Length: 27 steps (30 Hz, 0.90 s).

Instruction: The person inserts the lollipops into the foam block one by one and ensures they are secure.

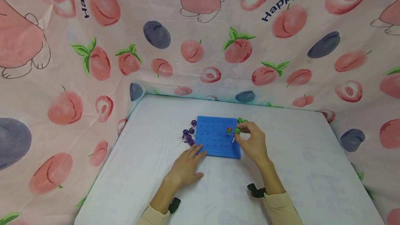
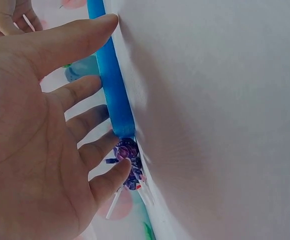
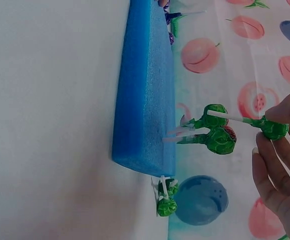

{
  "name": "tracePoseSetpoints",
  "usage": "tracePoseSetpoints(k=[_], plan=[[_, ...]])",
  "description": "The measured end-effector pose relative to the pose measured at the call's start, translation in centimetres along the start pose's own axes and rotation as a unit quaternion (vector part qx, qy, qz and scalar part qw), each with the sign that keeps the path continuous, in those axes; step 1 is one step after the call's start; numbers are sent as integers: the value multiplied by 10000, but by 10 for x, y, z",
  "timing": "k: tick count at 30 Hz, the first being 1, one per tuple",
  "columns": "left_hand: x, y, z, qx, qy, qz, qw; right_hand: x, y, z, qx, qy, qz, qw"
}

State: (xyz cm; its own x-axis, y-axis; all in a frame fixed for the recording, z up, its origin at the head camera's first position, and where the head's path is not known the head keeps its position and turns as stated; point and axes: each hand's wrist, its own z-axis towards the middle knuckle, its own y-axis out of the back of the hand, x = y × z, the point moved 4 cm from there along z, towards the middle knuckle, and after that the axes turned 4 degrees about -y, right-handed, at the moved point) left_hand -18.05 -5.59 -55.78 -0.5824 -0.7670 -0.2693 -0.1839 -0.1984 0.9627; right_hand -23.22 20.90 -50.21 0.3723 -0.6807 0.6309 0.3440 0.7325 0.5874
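A blue foam board (image 1: pixel 215 148) with rows of small holes lies on the table. My right hand (image 1: pixel 254 143) pinches a green-wrapped lollipop (image 3: pixel 274 129) by its head, stick pointing toward the board and apart from it. Two green lollipops (image 3: pixel 221 140) stand in the board near its right side, sticks inserted. My left hand (image 1: pixel 184 169) rests its spread fingertips at the board's front left corner, holding nothing. In the left wrist view, the fingers lie along the board's edge, the little finger near purple lollipops (image 2: pixel 126 150).
Several purple lollipops (image 1: pixel 187 133) lie along the board's left side. More green lollipops (image 3: pixel 166 205) lie beside its right end, partly behind my right hand in the head view. Fruit-print cloth (image 1: pixel 193 51) hangs behind the white table (image 1: pixel 150 121).
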Motion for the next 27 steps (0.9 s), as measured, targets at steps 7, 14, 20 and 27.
tracePoseSetpoints(k=[7, 14, 20, 27], plan=[[-1, 1, 0, -18, -3, -11, 10000, 1, -3, 3, 59, 126, 140, 9998], [0, 2, -1, -33, -27, -33, 10000, 1, -6, 3, 148, 226, 281, 9992], [0, 2, -1, -34, -40, -46, 10000, 1, -9, 4, 204, 304, 310, 9988], [1, 0, 0, -42, -60, 6, 10000, 2, -14, 4, 295, 230, 255, 9990]])
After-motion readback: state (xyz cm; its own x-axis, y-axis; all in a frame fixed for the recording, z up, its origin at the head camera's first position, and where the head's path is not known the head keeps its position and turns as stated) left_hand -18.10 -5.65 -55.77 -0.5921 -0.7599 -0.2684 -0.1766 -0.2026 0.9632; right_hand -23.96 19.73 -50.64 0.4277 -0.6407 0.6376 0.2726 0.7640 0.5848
